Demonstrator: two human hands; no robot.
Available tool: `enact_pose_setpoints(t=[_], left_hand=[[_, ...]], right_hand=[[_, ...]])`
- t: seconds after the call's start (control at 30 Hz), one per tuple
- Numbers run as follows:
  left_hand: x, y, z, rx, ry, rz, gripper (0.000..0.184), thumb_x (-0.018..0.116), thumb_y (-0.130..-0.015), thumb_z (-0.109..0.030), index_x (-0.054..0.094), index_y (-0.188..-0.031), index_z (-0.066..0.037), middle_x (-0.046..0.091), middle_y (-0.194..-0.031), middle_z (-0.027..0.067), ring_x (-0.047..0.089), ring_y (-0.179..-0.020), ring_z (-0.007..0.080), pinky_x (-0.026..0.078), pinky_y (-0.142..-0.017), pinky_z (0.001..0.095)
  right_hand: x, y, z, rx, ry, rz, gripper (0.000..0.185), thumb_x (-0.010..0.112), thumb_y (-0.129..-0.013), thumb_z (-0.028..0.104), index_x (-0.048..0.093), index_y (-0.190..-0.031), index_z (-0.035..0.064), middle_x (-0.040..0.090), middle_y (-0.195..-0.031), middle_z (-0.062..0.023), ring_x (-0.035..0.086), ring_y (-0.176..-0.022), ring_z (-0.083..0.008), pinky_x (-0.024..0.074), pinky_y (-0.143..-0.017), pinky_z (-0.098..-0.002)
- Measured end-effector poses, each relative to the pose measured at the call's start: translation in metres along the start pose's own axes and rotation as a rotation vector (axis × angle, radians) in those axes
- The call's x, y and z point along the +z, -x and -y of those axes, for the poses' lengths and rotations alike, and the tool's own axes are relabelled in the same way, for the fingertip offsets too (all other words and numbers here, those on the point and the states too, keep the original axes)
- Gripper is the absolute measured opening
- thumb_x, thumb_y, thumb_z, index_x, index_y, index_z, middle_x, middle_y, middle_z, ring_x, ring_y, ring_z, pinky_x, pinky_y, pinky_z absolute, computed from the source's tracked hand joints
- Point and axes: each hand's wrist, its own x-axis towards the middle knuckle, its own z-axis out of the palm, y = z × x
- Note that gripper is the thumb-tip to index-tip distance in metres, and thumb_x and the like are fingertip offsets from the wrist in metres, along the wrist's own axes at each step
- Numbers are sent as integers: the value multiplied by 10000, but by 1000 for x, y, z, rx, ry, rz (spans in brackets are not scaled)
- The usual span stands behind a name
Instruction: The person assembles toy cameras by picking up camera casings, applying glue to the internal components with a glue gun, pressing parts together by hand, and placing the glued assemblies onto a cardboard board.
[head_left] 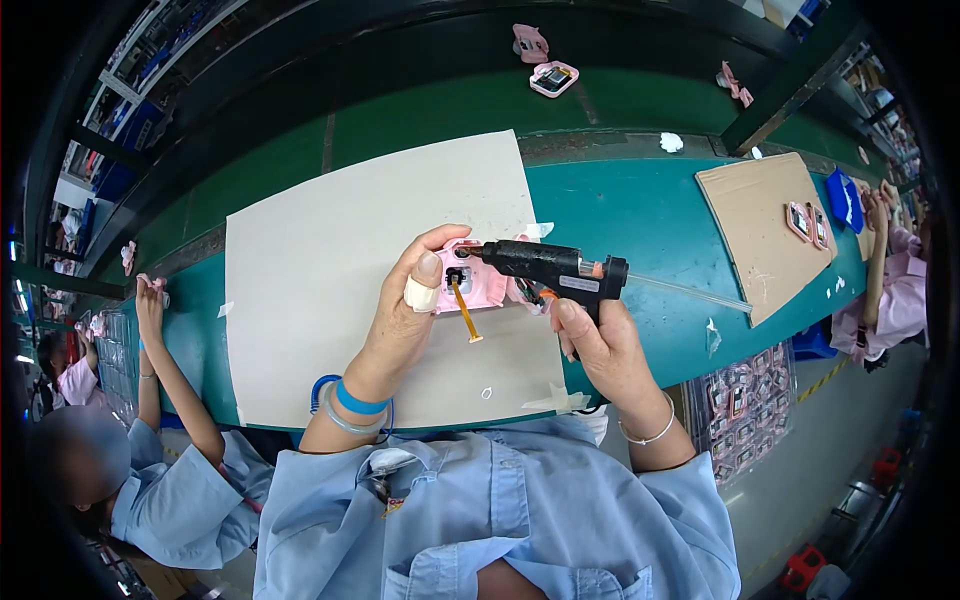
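step in hand, judged from the pose: gluing at the inside of the pink shell (488, 291). the shell is held up over the right-hand part of the grey card (300, 310), which lies on the green bench (610, 190). the left hand (398, 312) pinches it by its left end, thumb on the near side, forefinger along the far edge; the thumb carries a pale wrap (420, 296). the right hand (608, 345) is closed round the grip of the glue gun (535, 262); whether the trigger is squeezed, i cannot tell. a clear glue stick (690, 290) juts from the gun's rear.

nozzle points left, at the shell's far left corner, by a round opening. touching or just above: cannot tell. no bead of glue can be made out.

next move, in my judgement, calls for a still left hand, a small measured squeeze, and the hot tip kept off the thumb and the ribbon.

look of the shell: pale pink, rounded, open side up. a black module (457, 276) sits towards the left; from it an orange ribbon (464, 312) hangs past the near edge, its end free over the card. right end partly hidden by the gun; some wiring shows there.
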Motion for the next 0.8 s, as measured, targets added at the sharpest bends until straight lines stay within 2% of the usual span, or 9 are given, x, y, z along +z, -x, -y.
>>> enact_pose_setpoints(t=[0.13,0.5,0.8], left_hand=[[1,-1,0,-2,-13,6,546,375,-967,-483,468,-1263,-34,552,-1113,153,550,-1042,221,444,-890,316],[6,-3,-3,-1,-37,0,530,374,-971,-471,469,-1265,-41,554,-1099,148,545,-1044,221,437,-900,322],[-4,-1,-3,-48,-63,-8,469,374,-987,-402,471,-1264,-37,555,-1099,144,543,-1046,217,432,-903,316]], right_hand=[[-1,0,0,-86,41,2,275,533,-940,211,500,-1113,0,525,-744,-35,457,-597,-108,385,-529,-237],[-4,2,0,-110,168,-8,284,531,-938,202,493,-1147,13,526,-747,-50,459,-595,-130,385,-534,-253],[1,-1,11,-39,255,25,292,546,-932,190,489,-1161,19,537,-744,-53,472,-602,-134,383,-537,-257]])
